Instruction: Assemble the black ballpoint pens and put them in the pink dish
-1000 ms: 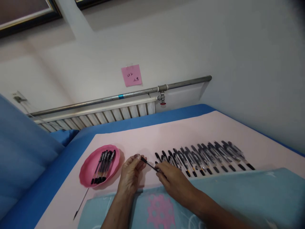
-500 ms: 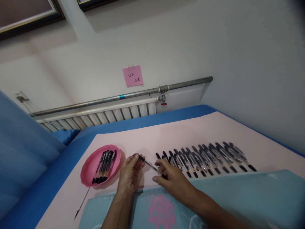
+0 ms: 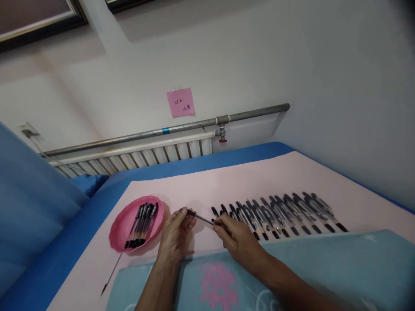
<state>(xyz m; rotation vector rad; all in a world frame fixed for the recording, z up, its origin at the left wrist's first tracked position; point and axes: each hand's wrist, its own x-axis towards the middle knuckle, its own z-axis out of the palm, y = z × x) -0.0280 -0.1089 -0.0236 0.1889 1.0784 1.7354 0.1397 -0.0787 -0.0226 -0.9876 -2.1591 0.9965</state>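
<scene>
A pink sheet (image 3: 259,181) covers a blue worktop (image 3: 65,250) below a white wall with a radiator (image 3: 129,157), a pipe (image 3: 181,127) and one pink note (image 3: 180,102). The left hand (image 3: 175,235) and right hand (image 3: 236,239) each pinch their fingers closed on one end of one thin black pen (image 3: 200,218). It is held just over the sheet, between one pink dish (image 3: 118,231) (about six pens inside) and a row of pens (image 3: 279,214) overlapped too tightly to count. One loose refill (image 3: 111,274) lies nearby, and a pale-blue cloth (image 3: 324,268) covers the sheet's near edge.
</scene>
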